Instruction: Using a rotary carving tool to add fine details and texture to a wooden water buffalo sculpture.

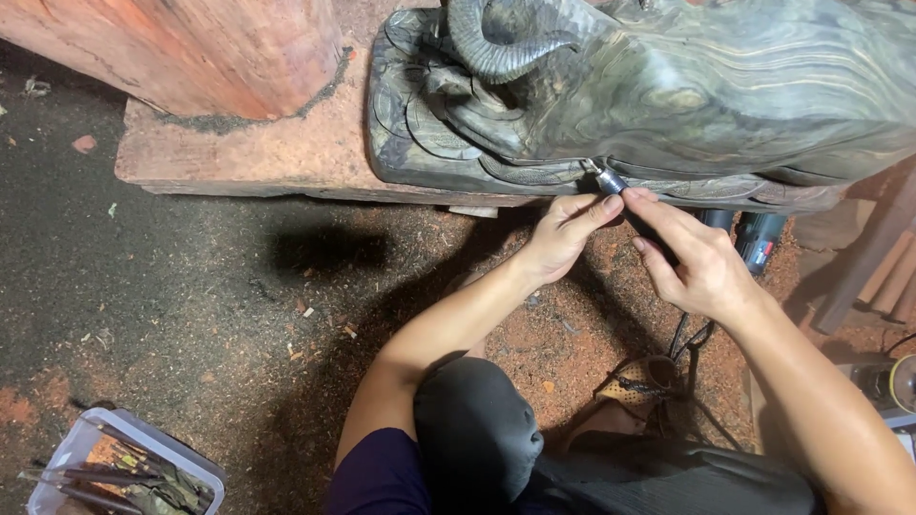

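Observation:
A large dark green-grey carved wooden sculpture (668, 86) with a curled horn (496, 48) lies on a reddish wooden slab (277, 153). Both my hands hold a slim rotary carving tool (611, 181), whose metal tip touches the lower edge of the carving. My left hand (563, 234) pinches the tool near its tip. My right hand (692, 257) wraps the black body of the tool behind it. A black cord (682, 334) hangs down from the tool.
A thick reddish log (181, 48) rests on the slab at upper left. A clear plastic box of chisels (124, 472) sits at lower left. A black-and-blue power tool (759, 238) lies under the carving. Sawdust covers the floor (191, 286). My bent knee (472, 429) is below.

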